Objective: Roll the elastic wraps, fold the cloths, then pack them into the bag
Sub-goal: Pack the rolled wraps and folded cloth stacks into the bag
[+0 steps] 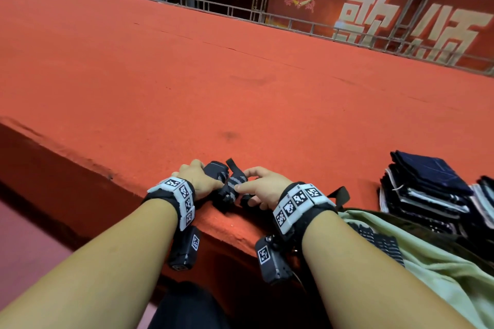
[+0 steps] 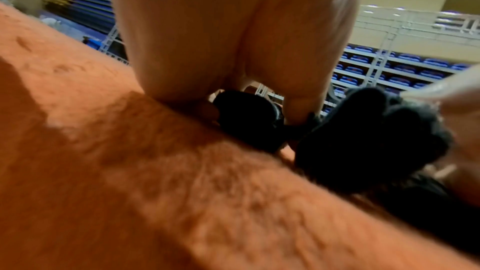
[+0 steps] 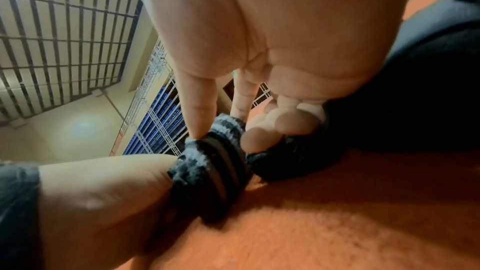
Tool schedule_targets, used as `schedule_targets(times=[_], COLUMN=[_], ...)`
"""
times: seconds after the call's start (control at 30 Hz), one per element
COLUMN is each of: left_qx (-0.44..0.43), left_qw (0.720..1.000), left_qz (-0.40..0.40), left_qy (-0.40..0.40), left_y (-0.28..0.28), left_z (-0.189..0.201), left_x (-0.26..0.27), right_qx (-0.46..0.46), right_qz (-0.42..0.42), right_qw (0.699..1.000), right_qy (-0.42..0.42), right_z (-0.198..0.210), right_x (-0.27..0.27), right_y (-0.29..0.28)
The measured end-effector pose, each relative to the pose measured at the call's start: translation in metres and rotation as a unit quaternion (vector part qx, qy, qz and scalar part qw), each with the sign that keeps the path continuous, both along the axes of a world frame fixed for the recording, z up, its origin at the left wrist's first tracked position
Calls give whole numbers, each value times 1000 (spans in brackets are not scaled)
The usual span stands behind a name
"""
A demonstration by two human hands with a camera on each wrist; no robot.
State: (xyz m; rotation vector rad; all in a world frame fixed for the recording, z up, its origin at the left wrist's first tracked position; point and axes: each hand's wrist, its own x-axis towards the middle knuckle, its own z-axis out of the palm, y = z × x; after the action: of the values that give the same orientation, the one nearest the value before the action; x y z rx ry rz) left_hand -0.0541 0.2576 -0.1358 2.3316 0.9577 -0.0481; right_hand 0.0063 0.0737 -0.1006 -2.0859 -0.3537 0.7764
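Observation:
A black elastic wrap with grey stripes (image 1: 227, 185) lies partly rolled at the near edge of the red carpeted platform (image 1: 240, 83). My left hand (image 1: 211, 181) grips its rolled end (image 2: 249, 120) from the left. My right hand (image 1: 246, 189) pinches the striped part (image 3: 213, 163) between thumb and forefinger, and its other fingers (image 3: 285, 124) curl onto a further black piece of the wrap (image 3: 293, 153). A loose strap end (image 1: 232, 163) sticks up behind the roll. A pale green bag (image 1: 438, 267) lies open at the right with a striped item (image 1: 379, 244) inside.
A stack of dark folded cloths (image 1: 425, 189) sits on the platform to the right of my hands, with a second pile (image 1: 485, 200) at the frame edge. The platform drops off just below my wrists. A metal rail (image 1: 294, 21) and a red banner (image 1: 387, 8) close off the far side.

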Motion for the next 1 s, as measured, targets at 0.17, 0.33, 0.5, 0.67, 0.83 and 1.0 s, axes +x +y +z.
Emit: schedule_targets(times=[0.17,0.33,0.5,0.67,0.83,1.0], left_qx=[27,34,35,33,12,-66], left_qw=[1000,999,999,999,1000,996], left_qz=[-5,-5,-7,-9,-12,-23], left_qy=[13,10,0,-3,-3,-49], left_y=[-4,-4,-3,-3,-5,-1], left_z=[-5,-10,-12,-11,-3,10], left_x=[2,2,2,1,-4,-19], right_qx=[11,1,-24,1,40,61], right_qz=[2,-26,-17,-22,-28,-33], right_qw=[1000,1000,997,999,998,997], right_qy=[19,0,-66,-32,-26,-26], right_z=[2,-1,-8,-2,-4,3], right_x=[-1,-5,-9,-9,-13,-18], right_y=[-1,7,14,9,6,-1])
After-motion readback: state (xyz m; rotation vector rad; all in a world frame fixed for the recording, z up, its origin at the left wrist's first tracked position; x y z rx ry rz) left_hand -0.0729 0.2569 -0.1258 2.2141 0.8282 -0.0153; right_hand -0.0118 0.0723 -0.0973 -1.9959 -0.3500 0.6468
